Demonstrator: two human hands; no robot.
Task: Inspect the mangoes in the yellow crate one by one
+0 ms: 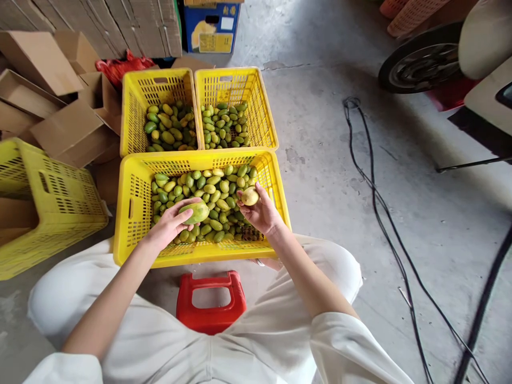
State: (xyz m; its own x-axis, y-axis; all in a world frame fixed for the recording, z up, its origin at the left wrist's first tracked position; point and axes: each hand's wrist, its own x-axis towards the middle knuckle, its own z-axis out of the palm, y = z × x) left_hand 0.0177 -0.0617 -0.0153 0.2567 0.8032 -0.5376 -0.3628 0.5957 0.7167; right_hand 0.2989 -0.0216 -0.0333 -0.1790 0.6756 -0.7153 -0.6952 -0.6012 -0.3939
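Note:
A green, yellow-tinged oval fruit (194, 213) rests in my left hand (173, 223), with the thumb across it and the fingers behind. My right hand (262, 212) grips a smaller, yellower oval fruit (250, 196) between thumb and fingers. Both hands are above the large yellow crate (136, 245) in front of my knees. Inside that crate lies a heap of green and yellow fruits (216, 200), partly hidden by my hands. Just behind it stand two more yellow crates, the back left one (158, 93) with larger fruits and the back right one (236, 88) with smaller ones.
A red stool (211, 320) is between my legs. Open cardboard boxes (72, 130) and a tipped yellow crate (64, 197) crowd the left. A blue carton (216, 32) stands at the back. Black cables (374, 186) cross the floor near a wheeled vehicle (424, 58) on the right.

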